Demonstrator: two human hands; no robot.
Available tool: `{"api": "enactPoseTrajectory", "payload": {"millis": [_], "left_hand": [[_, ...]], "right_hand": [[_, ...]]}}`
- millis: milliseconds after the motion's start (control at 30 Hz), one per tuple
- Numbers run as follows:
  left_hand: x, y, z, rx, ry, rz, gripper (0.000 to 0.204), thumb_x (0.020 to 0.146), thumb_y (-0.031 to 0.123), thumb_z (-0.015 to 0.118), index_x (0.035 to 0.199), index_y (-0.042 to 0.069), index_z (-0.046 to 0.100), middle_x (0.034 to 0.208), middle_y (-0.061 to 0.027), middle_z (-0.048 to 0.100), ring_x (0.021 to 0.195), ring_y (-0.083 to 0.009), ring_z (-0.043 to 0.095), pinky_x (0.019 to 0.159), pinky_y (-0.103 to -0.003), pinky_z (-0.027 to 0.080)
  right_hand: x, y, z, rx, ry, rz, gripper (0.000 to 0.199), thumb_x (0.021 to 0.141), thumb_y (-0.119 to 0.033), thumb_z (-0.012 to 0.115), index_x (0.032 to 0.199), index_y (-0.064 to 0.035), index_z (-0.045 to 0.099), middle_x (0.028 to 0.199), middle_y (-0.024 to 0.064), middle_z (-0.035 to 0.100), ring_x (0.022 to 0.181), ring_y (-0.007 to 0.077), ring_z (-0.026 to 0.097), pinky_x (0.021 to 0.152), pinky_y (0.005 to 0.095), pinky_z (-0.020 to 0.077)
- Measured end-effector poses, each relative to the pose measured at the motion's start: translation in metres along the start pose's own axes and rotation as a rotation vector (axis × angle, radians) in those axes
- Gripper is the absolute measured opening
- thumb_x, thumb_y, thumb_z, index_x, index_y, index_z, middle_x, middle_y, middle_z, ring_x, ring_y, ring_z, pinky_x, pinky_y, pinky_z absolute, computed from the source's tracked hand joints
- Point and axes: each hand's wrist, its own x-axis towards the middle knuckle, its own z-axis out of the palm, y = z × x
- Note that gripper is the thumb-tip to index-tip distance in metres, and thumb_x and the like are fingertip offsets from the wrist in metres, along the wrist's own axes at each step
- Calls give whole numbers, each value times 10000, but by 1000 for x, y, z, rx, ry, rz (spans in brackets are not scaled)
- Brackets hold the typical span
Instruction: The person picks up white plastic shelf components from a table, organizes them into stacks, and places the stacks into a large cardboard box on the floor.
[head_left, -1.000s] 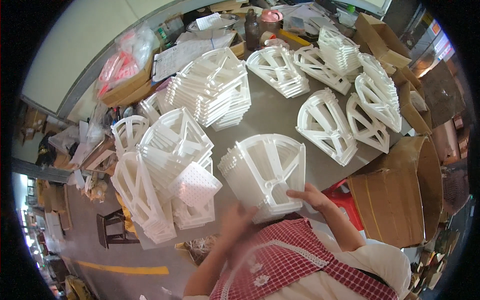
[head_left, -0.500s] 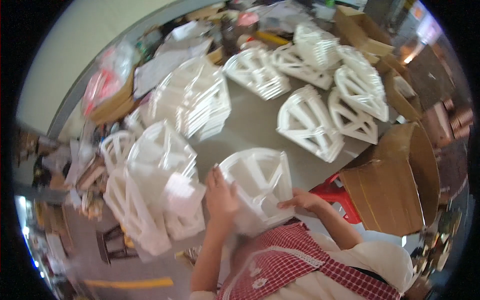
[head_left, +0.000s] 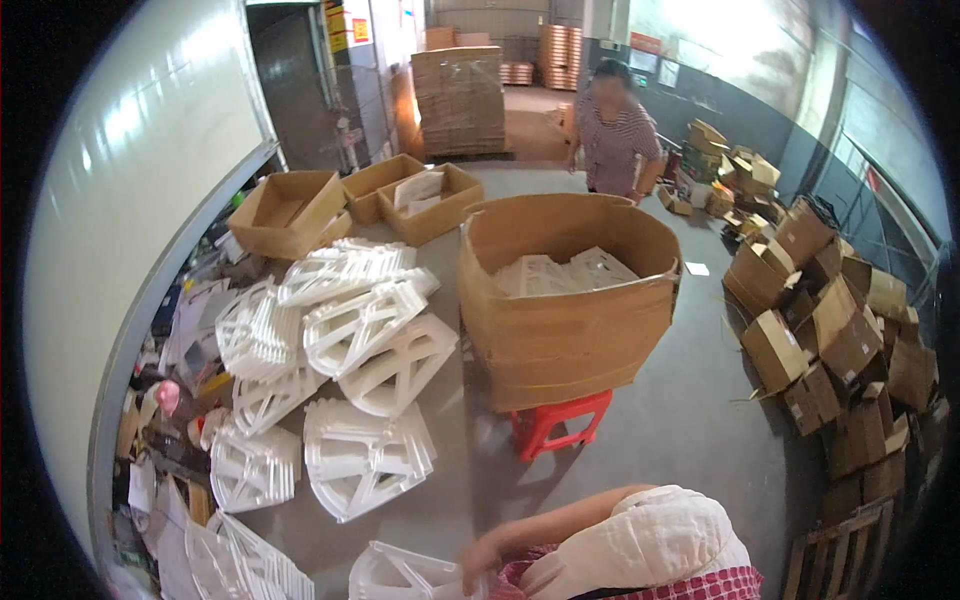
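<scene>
At the lower edge, my right hand grips the right edge of a white fan-shaped plastic part with openwork ribs. The hand is a little blurred, and the part's lower portion is cut off by the picture's edge. My left hand is out of sight. Ahead of the part lies a stack of similar white parts. More stacks, such as one at the far side, spread over the table's left half. Another stack stands at the lower left.
A large open carton holding white parts rests on a red plastic stool right of the table. Open boxes stand at the table's far end. A person stands beyond the carton. Flattened and empty cartons pile up at right.
My view has swung up and to the right, bringing the carton, the person and the box pile into sight. My left hand has dropped out of view; the right stays at the part's edge.
</scene>
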Motion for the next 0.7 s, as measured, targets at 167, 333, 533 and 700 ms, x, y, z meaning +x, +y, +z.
{"api": "enactPoseTrajectory", "payload": {"millis": [167,333,533,700], "left_hand": [[-8,-2,4,-61,42,80,643,906,372,603,1347,-40,382,1282,-316,453,1157,-461,465,995,-499,388],[-24,15,-23,-78,-1,109,638,859,353,674,1295,-47,436,1258,-291,479,1143,-444,478,981,-493,398],[-30,-2,-10,6,-22,234,720,845,452,659,1358,12,411,1313,-305,448,1196,-472,451,1010,-504,383],[-47,-26,2,56,-83,284,785,839,519,634,1420,78,347,1348,-317,421,1185,-498,468,994,-523,406]], "right_hand": [[78,52,-12,167,-135,28,340,747,-251,731,996,-25,677,890,102,678,761,200,630,696,362,507],[23,34,21,77,-30,-16,324,761,-264,710,991,-37,679,888,91,680,760,194,633,716,341,503],[0,67,32,290,-172,-437,281,815,-281,666,965,-45,693,886,70,679,760,197,634,739,328,505],[-6,68,61,649,33,-323,321,757,-273,636,975,-42,672,901,82,696,800,214,652,749,353,503]]}}
